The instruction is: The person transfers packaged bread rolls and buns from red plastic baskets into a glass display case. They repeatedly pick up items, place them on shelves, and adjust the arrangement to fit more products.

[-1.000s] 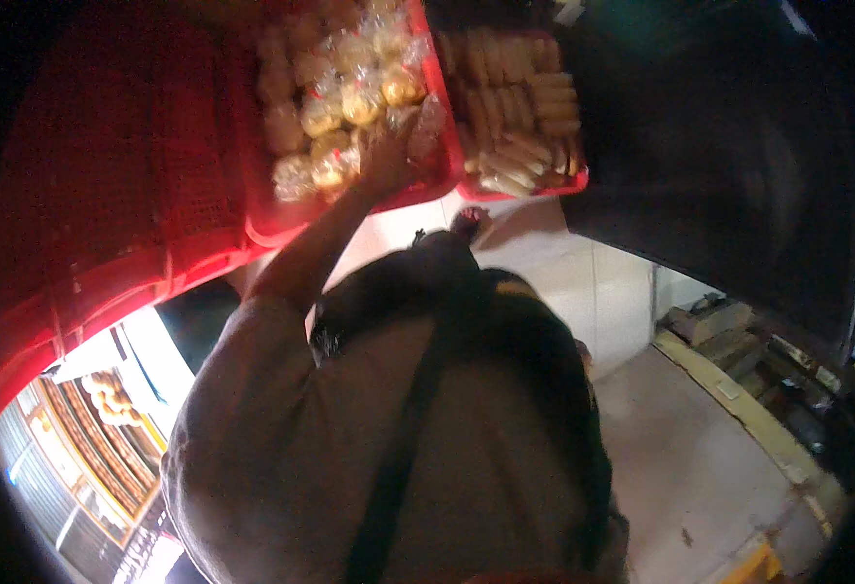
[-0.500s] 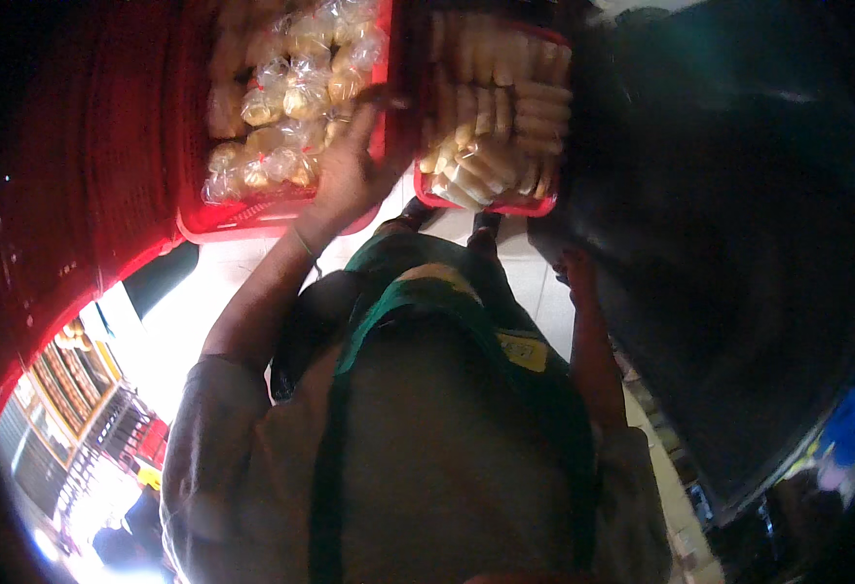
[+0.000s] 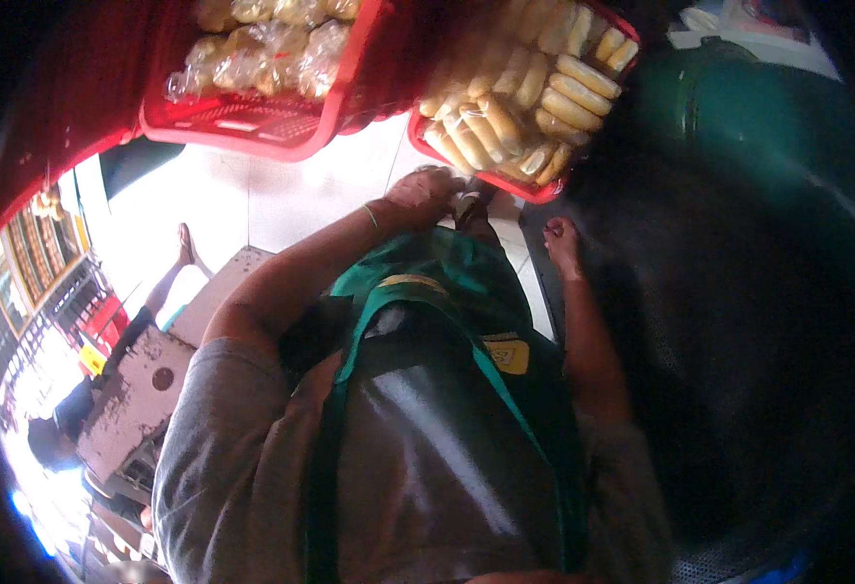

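My left hand (image 3: 420,192) hangs in front of my green apron (image 3: 427,263), just below a red crate (image 3: 535,192) of long bread rolls (image 3: 486,131). Its fingers are smeared by motion, and no held thing shows. On the other side of the apron, my right hand (image 3: 564,243) is loosely closed beside a dark surface, with nothing visible in it. To the upper left stands a larger red crate (image 3: 296,146) holding round buns in clear bags (image 3: 281,58), apart from both hands.
Stacked red crates line the left rim. A large green rounded container (image 3: 729,107) is at the upper right. White floor tiles (image 3: 281,190) show below the crates. At the left are a worn, stained box-like piece (image 3: 150,384), another person (image 3: 77,409) and bread racks (image 3: 38,243).
My left hand has left the crate of bagged buns and moved down and right. Both crates now sit differently in view, and the other person has come into sight at the left.
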Demonstrator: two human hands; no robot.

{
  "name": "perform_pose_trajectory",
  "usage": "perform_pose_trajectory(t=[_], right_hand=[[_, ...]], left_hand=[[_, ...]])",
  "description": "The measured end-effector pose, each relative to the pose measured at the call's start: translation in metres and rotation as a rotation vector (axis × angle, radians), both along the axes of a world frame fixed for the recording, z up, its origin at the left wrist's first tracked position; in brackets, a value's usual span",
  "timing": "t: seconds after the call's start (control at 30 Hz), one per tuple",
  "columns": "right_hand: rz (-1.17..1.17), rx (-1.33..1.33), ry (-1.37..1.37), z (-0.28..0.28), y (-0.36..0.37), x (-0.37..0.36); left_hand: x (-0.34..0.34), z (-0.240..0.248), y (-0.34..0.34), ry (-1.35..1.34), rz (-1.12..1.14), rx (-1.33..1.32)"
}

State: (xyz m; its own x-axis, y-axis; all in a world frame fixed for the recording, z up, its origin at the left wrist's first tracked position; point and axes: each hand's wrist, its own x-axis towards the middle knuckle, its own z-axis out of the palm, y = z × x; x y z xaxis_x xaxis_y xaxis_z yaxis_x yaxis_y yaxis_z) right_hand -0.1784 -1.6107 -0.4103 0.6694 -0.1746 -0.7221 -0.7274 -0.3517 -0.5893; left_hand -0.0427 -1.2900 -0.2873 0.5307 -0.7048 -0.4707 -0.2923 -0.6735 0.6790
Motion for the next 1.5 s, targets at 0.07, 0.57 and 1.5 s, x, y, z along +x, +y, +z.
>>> perform_pose_trajectory(t=[0.07, 0.57, 1.5], right_hand=[[0.129, -0.154, -0.140, 0.037, 0.021, 0.028], [1.430, -0.268, -0.750, 0.257, 0.336, 0.232], [1.324, -0.571, -1.084, 0.238, 0.365, 0.210]], left_hand=[[-0.004, 0.024, -0.011, -0.033, 0.123, -0.122], [-0.081, -0.196, -0.018, 0.355, 0.472, 0.148], [-0.121, -0.289, -0.082, 0.726, 2.218, -0.524]])
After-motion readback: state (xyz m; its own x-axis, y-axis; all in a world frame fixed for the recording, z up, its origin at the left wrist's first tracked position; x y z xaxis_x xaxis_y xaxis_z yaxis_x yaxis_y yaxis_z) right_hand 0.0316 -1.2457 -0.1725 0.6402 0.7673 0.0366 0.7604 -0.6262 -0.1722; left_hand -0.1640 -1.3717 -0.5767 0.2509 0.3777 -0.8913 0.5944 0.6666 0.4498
